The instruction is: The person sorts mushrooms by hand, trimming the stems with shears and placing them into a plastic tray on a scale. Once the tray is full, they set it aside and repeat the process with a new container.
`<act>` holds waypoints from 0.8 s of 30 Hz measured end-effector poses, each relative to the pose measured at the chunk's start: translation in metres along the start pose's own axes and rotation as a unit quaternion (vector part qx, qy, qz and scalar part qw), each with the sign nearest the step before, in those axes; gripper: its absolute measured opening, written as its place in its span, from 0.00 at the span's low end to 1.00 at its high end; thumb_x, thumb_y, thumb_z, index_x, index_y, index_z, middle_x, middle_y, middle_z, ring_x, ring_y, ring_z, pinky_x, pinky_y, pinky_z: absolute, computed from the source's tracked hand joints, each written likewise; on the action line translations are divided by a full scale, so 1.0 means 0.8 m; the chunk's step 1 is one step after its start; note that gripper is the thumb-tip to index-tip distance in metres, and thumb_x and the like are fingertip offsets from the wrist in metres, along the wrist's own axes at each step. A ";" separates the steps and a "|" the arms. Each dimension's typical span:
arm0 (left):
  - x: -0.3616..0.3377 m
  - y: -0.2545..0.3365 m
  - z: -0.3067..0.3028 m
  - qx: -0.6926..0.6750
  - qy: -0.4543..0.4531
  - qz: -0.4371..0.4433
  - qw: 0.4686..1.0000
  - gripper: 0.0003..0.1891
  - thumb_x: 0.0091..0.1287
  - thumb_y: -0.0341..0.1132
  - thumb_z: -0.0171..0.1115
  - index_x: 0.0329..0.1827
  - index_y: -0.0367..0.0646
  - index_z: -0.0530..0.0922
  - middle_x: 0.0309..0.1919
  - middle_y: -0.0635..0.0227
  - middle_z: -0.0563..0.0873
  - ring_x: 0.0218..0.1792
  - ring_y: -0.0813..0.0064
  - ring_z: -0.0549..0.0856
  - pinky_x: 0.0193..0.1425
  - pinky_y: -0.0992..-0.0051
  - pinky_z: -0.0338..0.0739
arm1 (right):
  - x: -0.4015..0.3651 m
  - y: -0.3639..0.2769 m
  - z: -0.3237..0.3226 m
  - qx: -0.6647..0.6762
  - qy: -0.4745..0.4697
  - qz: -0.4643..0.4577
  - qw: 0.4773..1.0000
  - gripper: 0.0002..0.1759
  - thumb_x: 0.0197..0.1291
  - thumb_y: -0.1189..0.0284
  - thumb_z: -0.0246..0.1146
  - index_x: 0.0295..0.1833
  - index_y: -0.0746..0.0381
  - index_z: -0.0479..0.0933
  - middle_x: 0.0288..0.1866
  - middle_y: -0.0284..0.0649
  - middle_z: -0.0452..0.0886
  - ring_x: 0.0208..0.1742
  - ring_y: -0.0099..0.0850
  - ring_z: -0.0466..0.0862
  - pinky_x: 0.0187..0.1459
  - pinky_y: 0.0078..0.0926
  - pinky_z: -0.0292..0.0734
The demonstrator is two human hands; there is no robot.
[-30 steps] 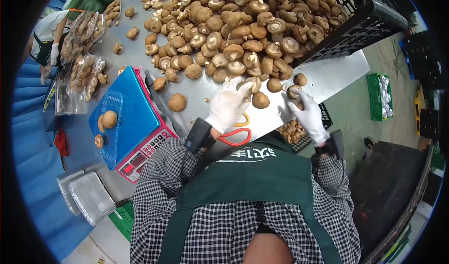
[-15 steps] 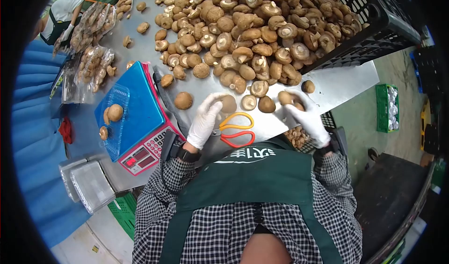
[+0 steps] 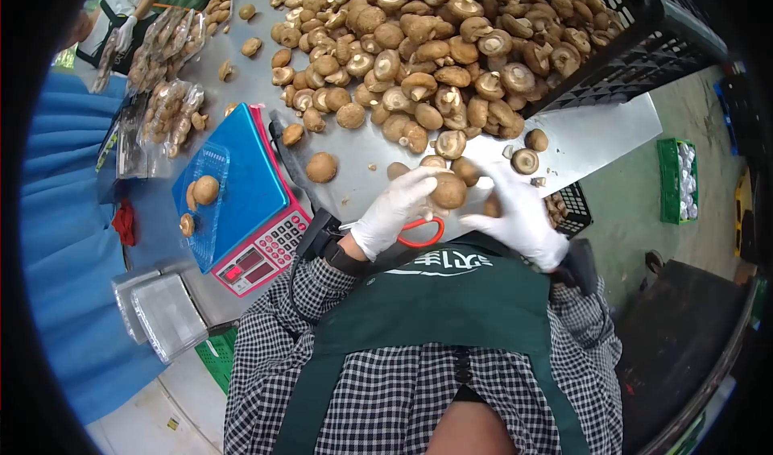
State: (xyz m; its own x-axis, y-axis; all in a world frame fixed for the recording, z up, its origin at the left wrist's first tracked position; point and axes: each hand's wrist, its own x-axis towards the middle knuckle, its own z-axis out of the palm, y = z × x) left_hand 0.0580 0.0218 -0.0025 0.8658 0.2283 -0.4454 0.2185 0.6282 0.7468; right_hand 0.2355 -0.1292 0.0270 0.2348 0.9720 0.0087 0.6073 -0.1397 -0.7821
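Observation:
Thumb and fingers of my gloved left hand (image 3: 398, 212) are closed on a brown-capped mushroom (image 3: 448, 191). Just below it shows the red handle of a pair of scissors (image 3: 423, 233) on the steel table. My gloved right hand (image 3: 522, 220) faces the left, its thumb and forefinger spread and partly blurred. A second brown mushroom (image 3: 492, 206) sits in the curve of that palm, partly covered by the hand. Between the hands and the pile lie a dark mushroom cap (image 3: 465, 170) and a mushroom with its gills up (image 3: 525, 161).
A large mushroom pile (image 3: 419, 52) covers the back, beside a black crate (image 3: 636, 60). On the left stands a blue and pink scale (image 3: 250, 189) bearing a clear tray (image 3: 211, 225) with mushrooms. Bagged mushrooms (image 3: 169, 109) and a co-worker (image 3: 121, 20) are at far left.
My left hand has moved right and now holds a mushroom up, covering part of the scissors. My right hand has shifted lower, its fingers wider apart; a gills-up mushroom now shows on the table beside it.

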 end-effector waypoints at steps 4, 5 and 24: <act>0.004 -0.004 0.022 0.104 0.024 0.001 0.994 0.23 0.76 0.43 0.53 0.67 0.38 0.70 0.49 0.66 0.83 0.45 0.77 0.84 0.49 0.78 0.76 | -0.007 0.013 0.019 0.000 0.000 -0.035 0.999 0.35 0.53 0.59 0.72 0.66 0.55 0.71 0.51 0.45 0.81 0.49 0.44 0.84 0.50 0.34 0.80; -0.001 -0.004 0.028 0.129 0.022 0.025 0.991 0.24 0.76 0.43 0.54 0.68 0.38 0.68 0.48 0.66 0.83 0.43 0.78 0.84 0.48 0.79 0.76 | -0.017 0.020 0.013 0.045 0.006 -0.018 0.999 0.32 0.54 0.60 0.72 0.64 0.56 0.73 0.50 0.46 0.82 0.51 0.42 0.84 0.52 0.33 0.79; 0.179 -0.056 0.077 0.649 -0.007 0.341 0.681 0.16 0.59 0.35 0.63 0.50 0.43 0.77 0.40 0.60 0.81 0.41 0.58 0.84 0.43 0.64 0.80 | 0.009 0.166 -0.067 0.332 0.011 0.293 0.896 0.29 0.60 0.70 0.71 0.66 0.61 0.71 0.54 0.38 0.79 0.46 0.23 0.82 0.47 0.18 0.78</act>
State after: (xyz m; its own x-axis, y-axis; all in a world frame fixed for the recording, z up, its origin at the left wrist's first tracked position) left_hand 0.2000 -0.0194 -0.0696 0.9674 0.1244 0.2208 -0.0307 -0.8073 0.5894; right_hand 0.3584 -0.1505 -0.0431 0.3852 0.7630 -0.5191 -0.2092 -0.4756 -0.8544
